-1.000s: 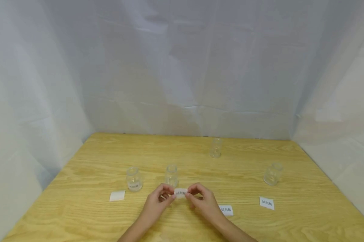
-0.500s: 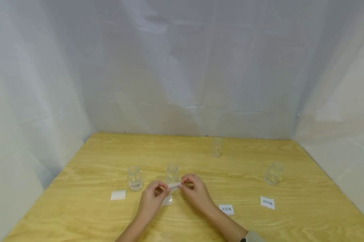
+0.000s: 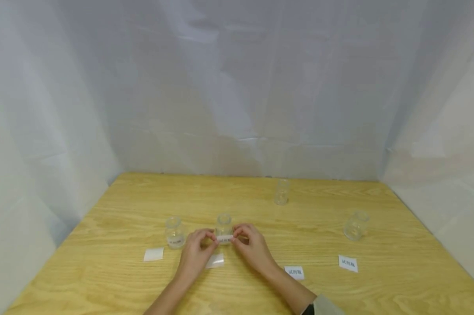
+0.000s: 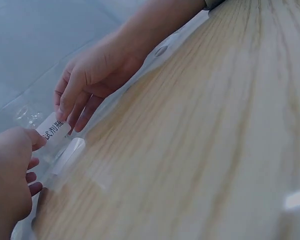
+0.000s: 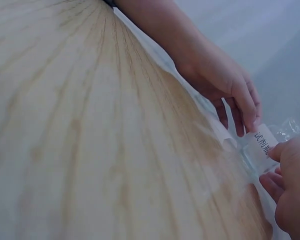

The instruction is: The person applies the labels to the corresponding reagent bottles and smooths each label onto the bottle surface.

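In the head view, a white label (image 3: 224, 239) with black handwritten characters lies across the front of a small clear glass bottle (image 3: 224, 223). My left hand (image 3: 194, 253) pinches the label's left end between thumb and forefinger. Its right end is pinched by my right hand (image 3: 254, 249). Both wrist views show the label stretched flat between the fingertips, the written side facing out, with the bottle's glass (image 4: 30, 117) behind it. A glossy white piece of backing paper (image 3: 215, 260) lies on the table just below the hands.
Left of the hands stands a glass bottle (image 3: 175, 232) bearing a similar label, with a blank white paper (image 3: 153, 254) near it. Two written labels (image 3: 294, 272) lie to the right. More clear bottles stand at the back (image 3: 282, 192) and right (image 3: 355, 226). White sheeting (image 3: 241, 87) surrounds the wooden table.
Both hands have moved forward and slightly left, carrying the label from nearer the body onto the front of the bottle. The backing paper beneath them has come into view.
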`<state>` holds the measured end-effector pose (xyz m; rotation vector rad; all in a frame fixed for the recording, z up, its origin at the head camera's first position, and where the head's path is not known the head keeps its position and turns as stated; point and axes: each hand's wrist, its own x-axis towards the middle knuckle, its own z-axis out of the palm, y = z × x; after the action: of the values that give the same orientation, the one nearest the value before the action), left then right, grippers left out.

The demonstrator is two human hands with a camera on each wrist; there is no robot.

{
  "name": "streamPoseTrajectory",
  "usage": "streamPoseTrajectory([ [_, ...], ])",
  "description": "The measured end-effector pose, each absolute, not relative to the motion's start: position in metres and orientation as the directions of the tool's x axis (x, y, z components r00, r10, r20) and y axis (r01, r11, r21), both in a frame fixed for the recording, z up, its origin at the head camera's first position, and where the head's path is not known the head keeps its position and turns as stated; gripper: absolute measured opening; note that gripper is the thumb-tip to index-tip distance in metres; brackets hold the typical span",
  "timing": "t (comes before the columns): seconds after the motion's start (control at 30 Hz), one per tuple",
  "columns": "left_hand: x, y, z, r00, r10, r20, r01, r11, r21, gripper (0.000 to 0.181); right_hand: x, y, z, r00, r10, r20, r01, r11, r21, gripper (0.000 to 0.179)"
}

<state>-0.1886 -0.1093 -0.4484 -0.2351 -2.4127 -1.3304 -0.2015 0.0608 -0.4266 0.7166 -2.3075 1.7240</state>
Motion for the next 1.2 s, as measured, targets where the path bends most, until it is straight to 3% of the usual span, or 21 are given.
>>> streamPoseTrajectory([
  [1.2,-0.1937,-0.1051,-0.4528,-0.907,-0.085,0.413,0.31,0.53,0.79,0.008,-0.2011,0.0548,-0.4258,-0.878,-0.215,0.428,-0.473,0.243,-0.847,0.007],
])
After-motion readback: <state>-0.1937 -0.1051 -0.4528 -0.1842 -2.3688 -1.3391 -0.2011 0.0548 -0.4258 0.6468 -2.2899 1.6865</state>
